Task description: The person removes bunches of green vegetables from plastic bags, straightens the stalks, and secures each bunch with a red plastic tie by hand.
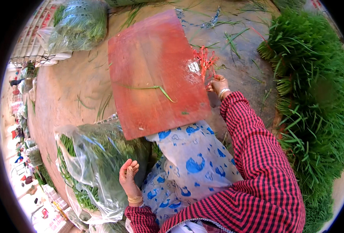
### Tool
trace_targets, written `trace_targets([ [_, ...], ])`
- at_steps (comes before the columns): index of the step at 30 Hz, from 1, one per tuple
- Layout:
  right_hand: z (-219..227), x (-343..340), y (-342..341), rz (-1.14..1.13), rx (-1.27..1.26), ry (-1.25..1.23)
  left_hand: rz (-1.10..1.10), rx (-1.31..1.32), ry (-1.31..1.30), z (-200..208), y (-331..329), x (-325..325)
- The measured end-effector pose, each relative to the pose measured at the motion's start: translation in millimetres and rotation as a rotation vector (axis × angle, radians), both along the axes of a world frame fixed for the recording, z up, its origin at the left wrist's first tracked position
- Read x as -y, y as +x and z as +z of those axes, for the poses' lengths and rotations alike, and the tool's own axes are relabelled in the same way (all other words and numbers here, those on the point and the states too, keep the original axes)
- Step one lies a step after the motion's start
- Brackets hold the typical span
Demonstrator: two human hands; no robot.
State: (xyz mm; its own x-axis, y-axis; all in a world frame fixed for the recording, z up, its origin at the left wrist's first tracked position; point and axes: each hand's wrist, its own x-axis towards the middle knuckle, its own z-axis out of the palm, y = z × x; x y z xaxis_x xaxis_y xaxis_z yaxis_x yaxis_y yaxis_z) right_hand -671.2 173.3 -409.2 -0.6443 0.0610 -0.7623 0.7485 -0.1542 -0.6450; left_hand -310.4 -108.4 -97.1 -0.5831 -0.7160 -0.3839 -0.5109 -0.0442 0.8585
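My right hand [219, 84] reaches past the right edge of a red board [152, 50], its fingertips pinched at the lower end of a bunch of thin red ties [205, 60]. The board lies in front of me, with a loose green blade [165, 94] and a small silvery patch on it. My left hand [129, 174] is raised beside my apron, fingers curled in, with nothing showing in them. Next to it stands a clear plastic bag [102, 151] filled with long green leafy stalks. A whale-print apron [191, 159] covers my lap.
A tall bank of bundled green stalks [311, 85] lines the right side. Another filled plastic bag [80, 27] lies at the far left, beside stacked white packaging [34, 35]. Loose green blades [232, 42] are scattered on the brown ground sheet [73, 77].
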Motion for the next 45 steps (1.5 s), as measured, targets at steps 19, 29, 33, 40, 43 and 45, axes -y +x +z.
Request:
trace_targets([
  [19,66,-98,105,0.185,-0.225,0.101,-0.322,-0.23,0.018,36,-108,-72],
  [29,103,-135,192,0.288,-0.454,0.022,-1.144,-0.262,-0.478,16,-212,-210],
  [33,163,-126,193,0.407,-0.62,0.14,-1.293,-0.232,-0.993,-44,-214,-217],
  [40,181,-124,214,0.416,-0.728,0.139,-1.619,0.172,-1.124,-46,-205,-216],
  [43,119,-149,220,0.531,-0.707,0.302,-1.712,0.193,-0.98,-46,-201,-224],
  [45,44,-149,220,0.512,-0.864,0.261,-1.704,0.255,-0.789,-27,-200,-225],
])
